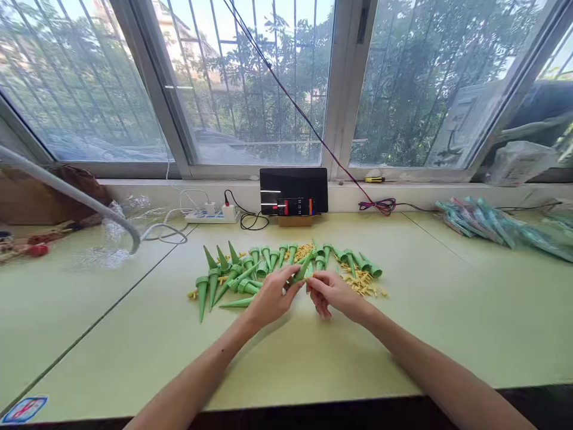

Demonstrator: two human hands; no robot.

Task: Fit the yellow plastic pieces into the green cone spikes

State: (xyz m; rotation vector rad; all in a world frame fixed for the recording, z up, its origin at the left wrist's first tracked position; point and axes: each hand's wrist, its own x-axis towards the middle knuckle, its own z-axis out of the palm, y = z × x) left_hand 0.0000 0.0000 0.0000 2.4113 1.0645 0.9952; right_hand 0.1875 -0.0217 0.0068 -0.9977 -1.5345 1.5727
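My left hand [276,294] is closed around a green plastic spike [302,269], its pointed end tilted up and to the right. Close beside it, my right hand [333,291] pinches a small yellow piece [308,279] at the spike's side; whether the two touch I cannot tell. Several more green spikes [203,292] with collared tops lie to the left of my hands, some overlapping. Behind my hands runs a row of further green cones [283,254]. Small yellow pieces [362,283] are heaped to the right, with another pile [303,252] at the back.
A black screen [294,179] stands against the window wall, with a lit phone [296,206] before it. Left of it are a white power strip [210,215] and a grey curved tube [71,194]. Plastic-wrapped bundles [483,221] lie at the right on the pale table [447,322].
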